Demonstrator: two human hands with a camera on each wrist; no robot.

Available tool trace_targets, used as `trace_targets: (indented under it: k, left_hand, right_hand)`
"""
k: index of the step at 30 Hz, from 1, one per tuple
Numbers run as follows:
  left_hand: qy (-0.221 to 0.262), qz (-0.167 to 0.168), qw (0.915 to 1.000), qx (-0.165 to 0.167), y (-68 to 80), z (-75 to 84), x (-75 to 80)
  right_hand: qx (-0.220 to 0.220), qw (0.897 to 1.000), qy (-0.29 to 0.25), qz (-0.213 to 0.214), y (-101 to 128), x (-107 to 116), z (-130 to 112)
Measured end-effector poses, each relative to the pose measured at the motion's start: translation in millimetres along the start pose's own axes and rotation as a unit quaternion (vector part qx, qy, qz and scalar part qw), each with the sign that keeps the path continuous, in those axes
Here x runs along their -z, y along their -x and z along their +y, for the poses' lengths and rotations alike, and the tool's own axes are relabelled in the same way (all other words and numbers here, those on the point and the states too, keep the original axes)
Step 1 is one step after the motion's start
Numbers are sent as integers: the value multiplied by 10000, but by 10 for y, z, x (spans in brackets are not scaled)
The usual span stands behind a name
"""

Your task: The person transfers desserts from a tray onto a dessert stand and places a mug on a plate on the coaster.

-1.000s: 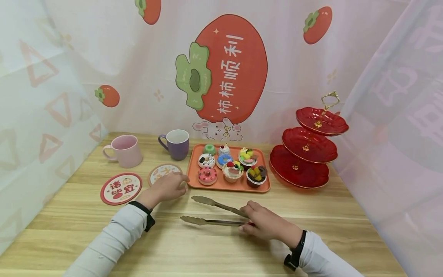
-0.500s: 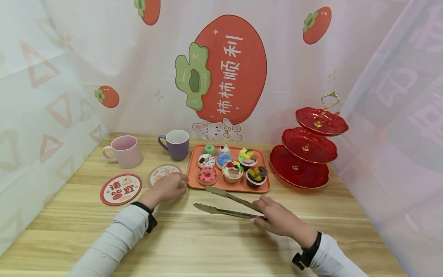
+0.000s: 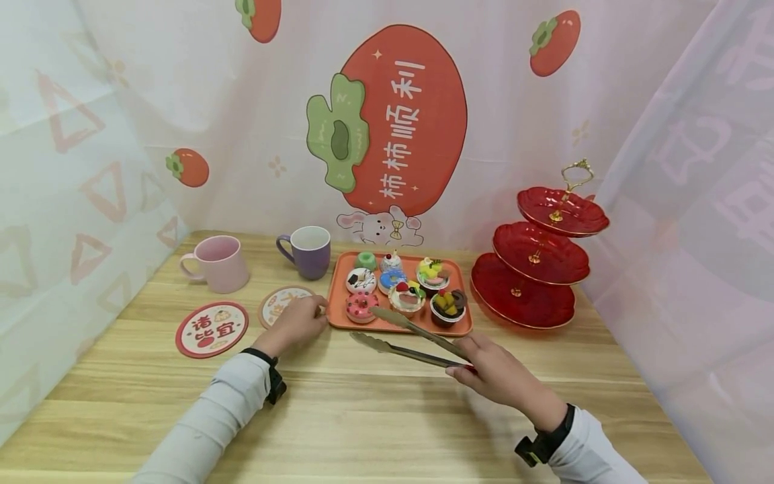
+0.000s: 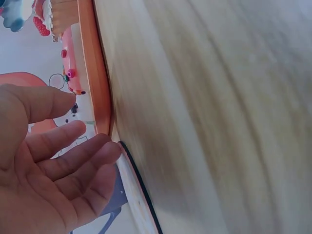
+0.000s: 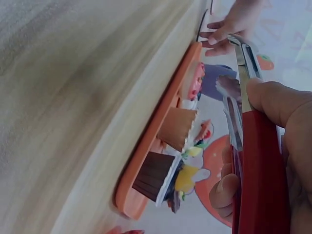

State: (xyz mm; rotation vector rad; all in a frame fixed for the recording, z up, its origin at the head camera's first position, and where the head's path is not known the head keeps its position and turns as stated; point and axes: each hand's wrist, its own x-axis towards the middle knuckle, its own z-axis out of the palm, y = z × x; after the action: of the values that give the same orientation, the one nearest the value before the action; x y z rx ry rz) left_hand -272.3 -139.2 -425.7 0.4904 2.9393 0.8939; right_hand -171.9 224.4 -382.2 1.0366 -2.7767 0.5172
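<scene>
Wooden table inside a curtained, persimmon-themed booth

A pale wood-grain tabletop [image 3: 375, 423] meets a white backdrop [image 3: 484, 101] printed with a large red persimmon [image 3: 402, 121] and smaller ones; translucent patterned curtains [image 3: 66, 175] hang at both sides under soft, even light.

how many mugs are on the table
2, both at the back left of the table: a pink mug furthest left, and a purple mug just left of the orange tray. None seems hidden.
</scene>
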Motion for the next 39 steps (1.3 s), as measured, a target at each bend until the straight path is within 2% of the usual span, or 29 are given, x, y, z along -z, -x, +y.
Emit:
trace_targets:
  k: [7, 10, 22, 27, 39]
  left_hand:
    - [303, 102, 9992, 228, -63, 3, -37]
    - [428, 129, 9984, 353, -83, -3, -44]
    - [348, 120, 9959, 823, -173, 47, -71]
    - [359, 154, 9944, 983, -192, 50, -71]
    - [754, 129, 9892, 1251, -173, 59, -67]
  right_hand:
    - [-40, 9992, 143, 383, 18, 74, 47]
    - [-179, 9988, 203, 420, 24, 105, 60]
    - [-466, 9970, 370, 499, 109, 203, 127]
    - [-445, 9978, 287, 396, 172, 179, 108]
    - [-796, 9965, 252, 86, 337, 120, 165]
